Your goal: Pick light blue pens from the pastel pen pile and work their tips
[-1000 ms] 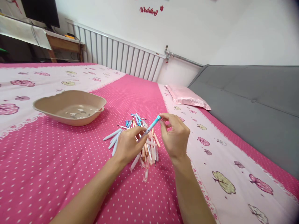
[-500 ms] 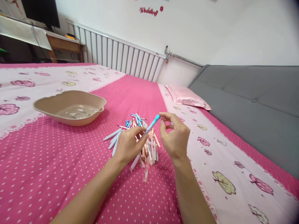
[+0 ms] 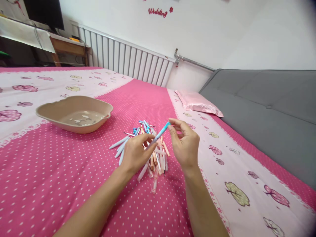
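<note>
My left hand is closed around the lower part of a blue pen, which slants up to the right. At its bright blue top end, the thumb and fingertips of my right hand pinch the pen. Below and behind both hands lies a loose pile of pen parts: clear pink tubes, brown and peach pieces, and thin refills. Pale blue pen barrels fan out left of my left hand. Small blue pieces lie at the far side of the pile.
A beige basin with small white and grey bits inside stands on the bed at the left. A pink pillow lies near the grey headboard at the right. Behind the bed is a white radiator; a desk stands back left.
My right thumb and fingertips have closed on the pen's top end, where they were just beside it before. My left hand and the pen have hardly moved.
</note>
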A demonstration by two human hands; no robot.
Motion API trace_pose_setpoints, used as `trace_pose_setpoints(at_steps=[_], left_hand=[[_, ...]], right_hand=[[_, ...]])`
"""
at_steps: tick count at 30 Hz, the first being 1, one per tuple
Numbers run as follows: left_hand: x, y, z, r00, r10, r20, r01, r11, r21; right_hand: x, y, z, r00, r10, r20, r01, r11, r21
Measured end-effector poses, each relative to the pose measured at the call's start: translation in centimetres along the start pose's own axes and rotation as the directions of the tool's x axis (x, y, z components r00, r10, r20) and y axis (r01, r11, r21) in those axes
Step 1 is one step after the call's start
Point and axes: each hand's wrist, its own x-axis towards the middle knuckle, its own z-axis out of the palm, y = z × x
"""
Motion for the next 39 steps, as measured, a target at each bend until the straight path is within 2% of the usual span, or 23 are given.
trace_pose_setpoints(at_steps=[39], left_hand=[[-0.22,-0.06,0.11,1.000,-0.028,0.001,0.028,0.999,-0.039]], right_hand=[[-0.17,-0.07,0.35,1.000,-0.024,-0.003,0.024,0.999,0.021]])
